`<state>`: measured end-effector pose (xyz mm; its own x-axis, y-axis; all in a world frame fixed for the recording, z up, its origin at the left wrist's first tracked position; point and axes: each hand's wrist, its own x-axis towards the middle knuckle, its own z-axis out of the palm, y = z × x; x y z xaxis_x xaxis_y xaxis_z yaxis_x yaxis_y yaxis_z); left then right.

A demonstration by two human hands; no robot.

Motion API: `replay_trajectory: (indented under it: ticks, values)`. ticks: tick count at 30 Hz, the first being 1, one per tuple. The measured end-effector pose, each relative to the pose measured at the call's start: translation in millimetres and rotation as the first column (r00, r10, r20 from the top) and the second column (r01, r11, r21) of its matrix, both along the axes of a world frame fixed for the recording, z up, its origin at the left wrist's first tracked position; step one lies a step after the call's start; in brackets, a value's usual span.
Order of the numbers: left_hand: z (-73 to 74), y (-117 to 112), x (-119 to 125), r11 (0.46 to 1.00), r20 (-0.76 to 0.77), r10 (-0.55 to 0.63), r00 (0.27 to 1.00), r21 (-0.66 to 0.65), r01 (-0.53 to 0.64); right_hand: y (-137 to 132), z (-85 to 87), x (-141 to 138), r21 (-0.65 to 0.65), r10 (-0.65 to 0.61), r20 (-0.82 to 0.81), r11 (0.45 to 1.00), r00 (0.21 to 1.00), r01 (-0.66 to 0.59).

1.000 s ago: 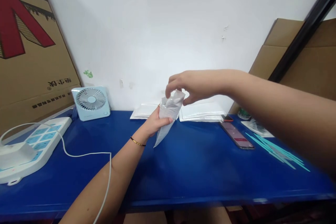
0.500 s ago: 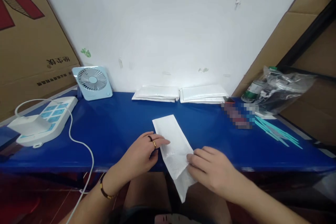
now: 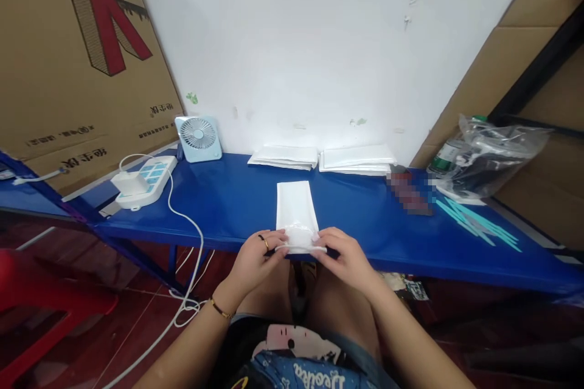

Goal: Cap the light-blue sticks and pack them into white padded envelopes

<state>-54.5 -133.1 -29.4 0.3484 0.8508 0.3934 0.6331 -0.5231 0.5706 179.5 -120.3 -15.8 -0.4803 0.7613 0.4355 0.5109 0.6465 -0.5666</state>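
Observation:
A flat white envelope-like packet [image 3: 296, 209] lies with its far end on the blue table, its long sides pointing away from me. Its near end is folded up into a narrow edge at the table's front. My left hand [image 3: 258, 255] pinches the left corner of that fold between thumb and fingers; a ring and a dark band show on it. At the right corner, my right hand [image 3: 342, 252] grips the fold the same way. What the packet contains, if anything, is hidden. Two stacks of similar white packets, a left stack [image 3: 283, 157] and a right stack [image 3: 356, 160], rest by the wall.
A light blue fan [image 3: 199, 138] stands at the back left, near a white power strip [image 3: 157, 176] with a trailing cable [image 3: 194, 225]. To the right are turquoise strips [image 3: 477, 222] and a clear plastic bag [image 3: 497, 152]. A red stool [image 3: 41, 298] stands lower left.
The packet has turned from slanted to straight, and its loose near end is now folded up. Both hands have moved to its near corners. The camera view has shifted left and down.

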Motion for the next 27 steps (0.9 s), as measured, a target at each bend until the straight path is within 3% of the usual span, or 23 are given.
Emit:
replay_trajectory:
  ticks: [3,7,14,16,18,22,24,27]
  values:
    - [0.4,3,5,0.993,0.043,0.119,0.992,0.007,-0.119,6,-2.7,0,-0.117,-0.124,-0.051,0.986,0.991,0.117]
    - [-0.7,6,11,0.975,0.079,0.206,0.975,0.071,-0.212,16,-11.9,-8,-0.146,-0.277,-0.085,0.954,0.957,0.263]
    - [-6.7,1,-3,0.978,-0.104,-0.016,0.994,0.205,0.037,14,-13.8,-6,-0.120,-0.282,-0.106,0.955,0.953,0.270]
    - [-7.0,3,-3,0.978,-0.112,-0.002,0.994,0.207,0.025,11,-10.6,-6,-0.030,-0.264,-0.108,0.965,0.959,0.262]
    - [-6.0,7,0,0.979,-0.131,0.041,0.991,0.205,-0.014,5,-7.3,-9,0.151,-0.227,-0.046,0.961,0.973,0.231]
    - [-1.5,12,5,0.979,-0.114,0.032,0.993,0.204,-0.008,-1,3.4,-20,0.446,-0.208,0.309,0.893,0.928,0.052]
    - [-1.0,12,3,0.970,0.000,0.035,0.999,0.239,-0.034,2,18.7,-22,0.507,-0.220,0.392,0.862,0.893,-0.010]
    - [-6.3,12,-4,0.924,0.236,0.161,0.958,0.305,-0.231,25,63.1,-20,0.553,-0.238,0.319,0.833,0.917,0.024]
